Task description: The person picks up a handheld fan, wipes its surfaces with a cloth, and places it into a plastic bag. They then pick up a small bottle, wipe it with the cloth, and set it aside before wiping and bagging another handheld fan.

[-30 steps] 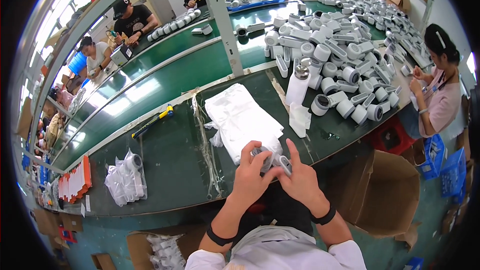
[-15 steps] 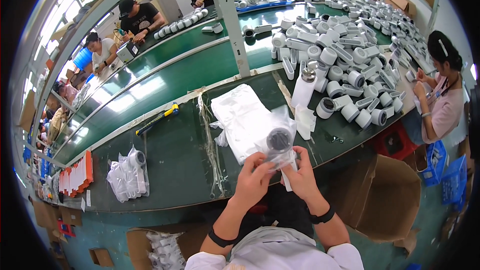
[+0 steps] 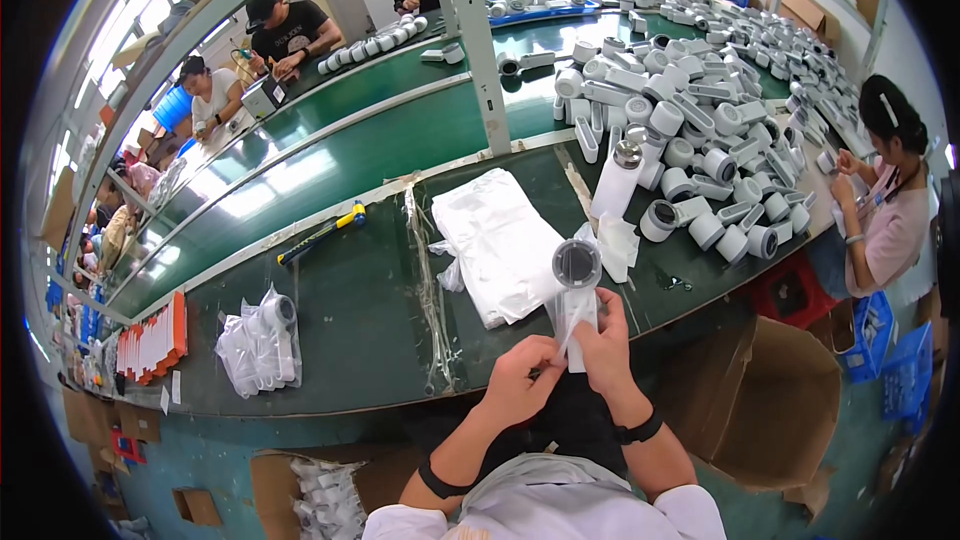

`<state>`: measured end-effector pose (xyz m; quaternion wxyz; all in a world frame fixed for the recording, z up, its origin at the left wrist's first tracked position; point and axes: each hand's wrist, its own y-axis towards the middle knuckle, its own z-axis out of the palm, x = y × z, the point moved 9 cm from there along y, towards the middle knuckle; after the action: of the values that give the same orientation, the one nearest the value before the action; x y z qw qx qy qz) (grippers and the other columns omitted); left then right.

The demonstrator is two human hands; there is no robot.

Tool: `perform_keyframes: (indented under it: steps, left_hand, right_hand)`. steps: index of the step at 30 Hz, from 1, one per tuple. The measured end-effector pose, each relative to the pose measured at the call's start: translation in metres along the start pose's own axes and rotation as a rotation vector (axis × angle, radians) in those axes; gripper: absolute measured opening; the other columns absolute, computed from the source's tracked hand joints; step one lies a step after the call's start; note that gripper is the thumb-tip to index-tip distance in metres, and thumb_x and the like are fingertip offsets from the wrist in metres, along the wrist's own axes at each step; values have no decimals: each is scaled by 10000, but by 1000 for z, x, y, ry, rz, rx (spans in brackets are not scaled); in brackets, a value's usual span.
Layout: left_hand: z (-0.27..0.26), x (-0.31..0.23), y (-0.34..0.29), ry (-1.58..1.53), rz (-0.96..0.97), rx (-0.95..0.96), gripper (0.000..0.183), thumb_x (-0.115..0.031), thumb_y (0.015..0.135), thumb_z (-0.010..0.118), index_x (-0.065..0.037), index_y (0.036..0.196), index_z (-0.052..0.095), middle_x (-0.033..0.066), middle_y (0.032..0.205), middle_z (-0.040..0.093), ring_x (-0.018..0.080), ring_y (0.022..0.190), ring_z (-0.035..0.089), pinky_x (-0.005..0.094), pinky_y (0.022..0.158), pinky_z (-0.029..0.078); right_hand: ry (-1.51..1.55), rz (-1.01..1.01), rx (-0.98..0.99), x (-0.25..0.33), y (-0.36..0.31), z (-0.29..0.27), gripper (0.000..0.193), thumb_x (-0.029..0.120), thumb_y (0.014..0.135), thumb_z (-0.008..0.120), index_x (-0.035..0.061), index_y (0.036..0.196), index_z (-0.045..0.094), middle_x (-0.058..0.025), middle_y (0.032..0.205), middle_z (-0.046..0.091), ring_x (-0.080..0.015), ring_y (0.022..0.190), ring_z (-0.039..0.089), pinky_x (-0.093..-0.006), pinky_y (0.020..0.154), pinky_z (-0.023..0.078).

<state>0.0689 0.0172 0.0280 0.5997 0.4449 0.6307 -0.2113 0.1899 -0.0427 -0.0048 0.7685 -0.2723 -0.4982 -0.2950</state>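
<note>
Over the table's near edge, my right hand (image 3: 603, 345) is closed round the handle of a white handheld device with a round, dark-faced head (image 3: 577, 265). A clear plastic bag (image 3: 558, 312) clings round the device's handle. My left hand (image 3: 525, 378) pinches the bag beside the lower end of the handle. Just beyond my hands lies a stack of flat clear bags (image 3: 495, 245). To its right stand a white pump bottle (image 3: 617, 180) and a crumpled white tissue (image 3: 618, 245).
Several like devices are heaped (image 3: 690, 110) at the right. Left are a yellow-and-black hammer (image 3: 322, 232), bagged devices (image 3: 258, 340) and orange-edged cartons (image 3: 152, 340). An open cardboard box (image 3: 770, 400) stands below right; another (image 3: 280, 490) holds bagged pieces. A co-worker in pink (image 3: 885, 210) sits right.
The device has turned more upright, and its round head now stands above my hands. My left hand has shifted down toward the handle's end; the bag now sits lower round the device.
</note>
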Motion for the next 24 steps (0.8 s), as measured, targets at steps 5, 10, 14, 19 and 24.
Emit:
perform_keyframes:
  steps: [5, 10, 14, 19, 24]
  left_hand:
    - [-4, -23, -2, 238, 143, 147, 224, 42, 796, 659, -3, 1005, 591, 95, 1044, 602, 168, 907, 615, 310, 768, 519]
    - [-32, 41, 2, -700, -323, -291, 376, -178, 966, 510, -19, 1302, 452, 86, 1222, 542, 184, 1096, 569, 345, 903, 490]
    - [-6, 57, -7, -900, -485, -243, 388, -195, 981, 534, -43, 1325, 440, 62, 1212, 567, 142, 1067, 581, 330, 887, 499]
    - [-35, 64, -16, -1017, -405, -428, 306, -205, 988, 528, -110, 1272, 468, 54, 1213, 587, 167, 1041, 606, 344, 907, 495]
    - [-77, 49, -39, -1097, -516, -612, 334, -242, 986, 517, -166, 1284, 386, 58, 1013, 580, 223, 820, 651, 459, 617, 598]
  right_hand:
    - [-313, -171, -3, 16, -6, 4, 319, 85, 862, 632, -5, 1117, 464, -94, 938, 630, -127, 810, 593, -274, 707, 490]
    - [-101, -87, 114, -5, -7, 23, 201, 111, 905, 616, 15, 1049, 514, -50, 905, 615, -100, 811, 580, -247, 681, 479]
    - [-55, -78, 178, -16, -19, 47, 181, 175, 977, 532, 21, 1070, 556, -33, 932, 623, -89, 847, 569, -236, 713, 471]
    - [-16, 32, 43, -12, -16, 39, 190, 133, 998, 470, -3, 1032, 598, -14, 825, 618, -53, 665, 544, -205, 575, 442]
    - [-188, -155, 168, -24, -29, 56, 119, 101, 958, 540, 5, 999, 597, -2, 723, 588, -47, 555, 514, -189, 486, 398]
